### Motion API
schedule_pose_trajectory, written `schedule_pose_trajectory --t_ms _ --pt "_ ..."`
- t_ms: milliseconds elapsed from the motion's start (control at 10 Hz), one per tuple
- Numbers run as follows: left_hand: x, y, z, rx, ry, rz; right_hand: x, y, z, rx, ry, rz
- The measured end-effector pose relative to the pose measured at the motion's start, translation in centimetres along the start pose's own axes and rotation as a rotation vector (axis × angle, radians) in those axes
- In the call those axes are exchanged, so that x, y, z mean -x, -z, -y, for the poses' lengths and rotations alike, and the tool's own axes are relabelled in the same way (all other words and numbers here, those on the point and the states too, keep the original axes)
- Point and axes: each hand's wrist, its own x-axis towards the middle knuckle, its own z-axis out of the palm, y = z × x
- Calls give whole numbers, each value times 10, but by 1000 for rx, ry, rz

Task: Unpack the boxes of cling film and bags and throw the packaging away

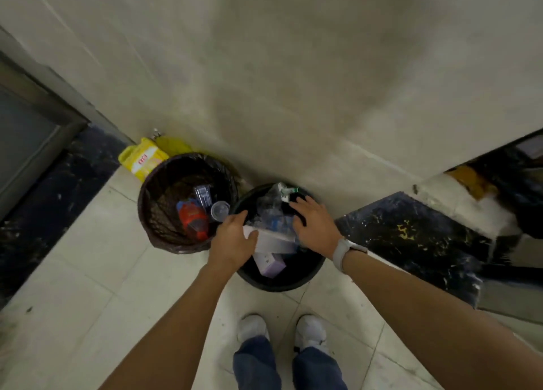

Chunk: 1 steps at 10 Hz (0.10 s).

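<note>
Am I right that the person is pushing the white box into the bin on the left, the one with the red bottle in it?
Not quite. The head view shows both hands, left hand and right hand, at the white box over the black bin on the right. The red bottle lies in the other bin, on the left, which nobody is touching.
</note>
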Motion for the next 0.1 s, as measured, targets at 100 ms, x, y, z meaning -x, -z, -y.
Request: schedule_pose_trajectory --t_ms 100 --pt "26 54 -61 -28 -133 -81 28 61 47 -70 -38 -53"
